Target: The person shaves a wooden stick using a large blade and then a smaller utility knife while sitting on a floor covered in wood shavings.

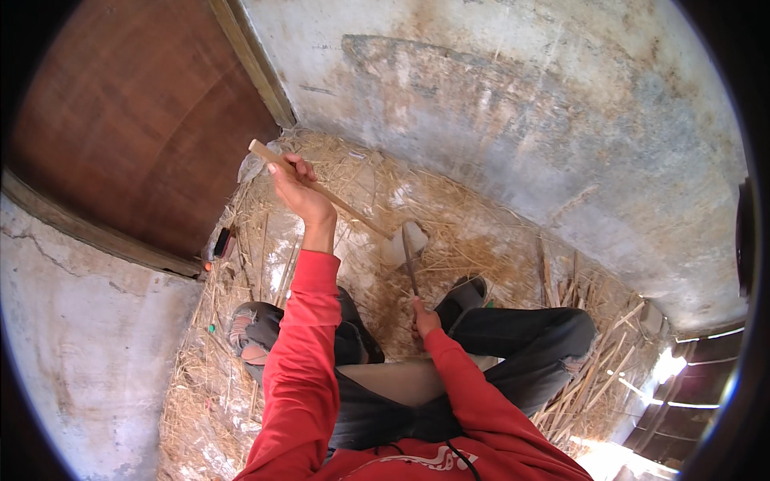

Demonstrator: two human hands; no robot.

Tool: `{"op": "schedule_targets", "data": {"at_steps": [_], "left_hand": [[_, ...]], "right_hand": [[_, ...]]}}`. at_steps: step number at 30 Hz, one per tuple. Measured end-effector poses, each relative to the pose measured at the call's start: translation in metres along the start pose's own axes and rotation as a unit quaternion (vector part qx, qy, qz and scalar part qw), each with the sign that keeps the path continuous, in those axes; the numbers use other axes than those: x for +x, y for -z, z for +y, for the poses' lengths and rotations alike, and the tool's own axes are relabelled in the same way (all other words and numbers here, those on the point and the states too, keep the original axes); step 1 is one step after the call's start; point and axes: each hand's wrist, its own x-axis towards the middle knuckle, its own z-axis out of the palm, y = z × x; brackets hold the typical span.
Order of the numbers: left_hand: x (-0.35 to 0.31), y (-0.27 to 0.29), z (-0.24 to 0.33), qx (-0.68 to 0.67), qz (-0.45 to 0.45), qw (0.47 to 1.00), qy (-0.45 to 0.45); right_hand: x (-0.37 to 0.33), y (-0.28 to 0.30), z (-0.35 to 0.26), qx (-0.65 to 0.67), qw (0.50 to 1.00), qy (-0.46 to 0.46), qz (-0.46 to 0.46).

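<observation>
My left hand (298, 192), raised at centre left, is closed around a pale round wooden stick (349, 208). The stick slants down to the right, and its lower end meets a pale, stone-like block (419, 237) on the ground. My right hand (425, 319), between my knees, grips a long, narrow, dark blade-like tool (411, 268). That tool points away from me, its far end over the block close to the stick's lower end. Whether tool and stick touch I cannot tell. The tool's handle is mostly hidden in my right fist.
Straw (473, 248) litters the ground around my feet. A stained plaster wall (521, 120) rises ahead and to the right, with a brown door panel (144, 136) at the left. Thin sticks (597, 373) are piled at the right. A small dark object (223, 242) lies by the door.
</observation>
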Motion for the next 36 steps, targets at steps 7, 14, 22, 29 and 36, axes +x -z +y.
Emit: {"op": "schedule_targets", "data": {"at_steps": [7,14,22,29,36], "left_hand": [[-0.016,-0.021,-0.012,0.174,-0.135,0.971,-0.088],[-0.014,-0.023,-0.013,0.175,-0.185,0.964,-0.077],[-0.017,-0.029,-0.017,0.171,-0.153,0.967,-0.107],[-0.018,-0.027,-0.024,0.157,-0.144,0.973,-0.091],[-0.022,-0.030,-0.028,0.146,-0.142,0.974,-0.099]], "right_hand": [[0.002,0.008,-0.002,0.010,1.000,0.018,0.000],[0.002,-0.001,0.004,-0.020,1.000,0.003,-0.005],[0.015,0.004,0.012,-0.073,0.997,0.023,-0.006],[0.010,0.001,0.008,-0.066,0.998,0.017,-0.013],[0.010,0.002,0.009,-0.059,0.998,0.004,-0.018]]}}
